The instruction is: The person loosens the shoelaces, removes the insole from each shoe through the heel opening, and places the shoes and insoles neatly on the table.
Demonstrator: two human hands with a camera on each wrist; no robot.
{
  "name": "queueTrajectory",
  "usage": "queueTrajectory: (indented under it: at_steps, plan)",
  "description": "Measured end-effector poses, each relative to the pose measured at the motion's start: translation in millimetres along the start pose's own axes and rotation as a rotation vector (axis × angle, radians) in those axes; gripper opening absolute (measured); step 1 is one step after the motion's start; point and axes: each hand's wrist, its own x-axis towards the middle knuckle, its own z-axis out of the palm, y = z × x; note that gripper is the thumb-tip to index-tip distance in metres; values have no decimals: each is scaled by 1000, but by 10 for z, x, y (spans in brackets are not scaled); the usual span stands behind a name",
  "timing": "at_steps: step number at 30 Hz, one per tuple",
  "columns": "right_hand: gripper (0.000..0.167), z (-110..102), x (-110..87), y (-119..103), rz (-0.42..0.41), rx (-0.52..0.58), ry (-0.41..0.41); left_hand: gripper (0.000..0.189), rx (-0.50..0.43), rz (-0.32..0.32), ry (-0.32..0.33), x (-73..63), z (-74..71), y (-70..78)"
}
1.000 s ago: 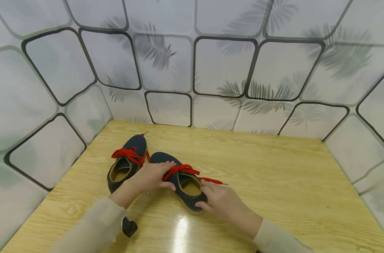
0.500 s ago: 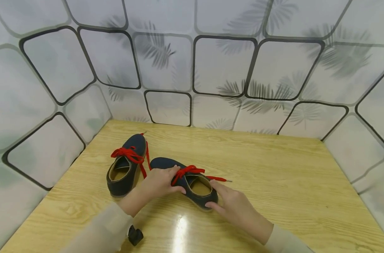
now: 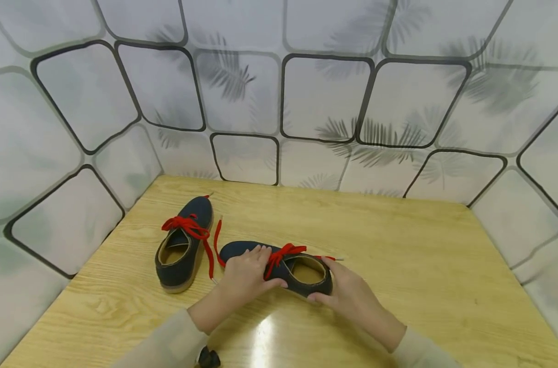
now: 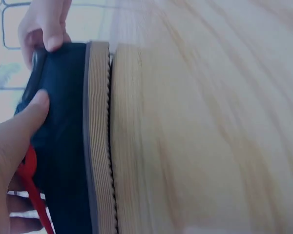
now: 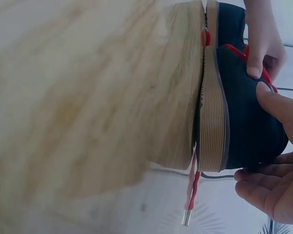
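A navy lace-up shoe (image 3: 302,287) with a red bow (image 3: 285,251) and a ribbed tan sole (image 4: 100,141) lies sole down, toe to the left. My left hand (image 3: 244,276) grips its front part, thumb on the near side and fingers over the top beside the laces. At the heel, my right hand (image 3: 356,296) holds the shoe between thumb and fingers. In the right wrist view the thumb presses the near side of the heel (image 5: 244,126). The matching shoe (image 3: 180,271) stands at the left, toe pointing away, its red lace tied in a bow.
Both shoes are on a light wooden table (image 3: 421,266). A pale patterned wall covering (image 3: 325,97) encloses the back and sides. Loose lace ends lie between the shoes and behind the held heel. A small black device (image 3: 209,358) sits at my left wrist.
Both hands have slid the right-hand shoe to the right, turning it so it lies more crosswise. The gap between the shoes has widened, baring a loose red lace. The left shoe stays put.
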Motion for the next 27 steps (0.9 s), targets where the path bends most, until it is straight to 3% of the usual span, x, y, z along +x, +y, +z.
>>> queueTrajectory:
  at_steps: [6, 12, 17, 21, 27]
  plan:
    - [82, -2, -19, 20, -17, 7, 5, 104, -110, 27, -116, -111, 82, -211]
    - [81, -9, -3, 28, -34, 7, 6, 94, -105, -14, -207, -179, 106, -465]
    - [79, -6, -5, 40, -47, 0, 7, 96, -156, -60, -276, -191, 97, -621]
    - [79, -9, -3, 40, -46, -6, 8, 95, -208, -54, -332, -193, 76, -698]
    - [76, -50, 6, 39, -33, -20, -13, 88, -268, -10, -315, -190, 47, -751]
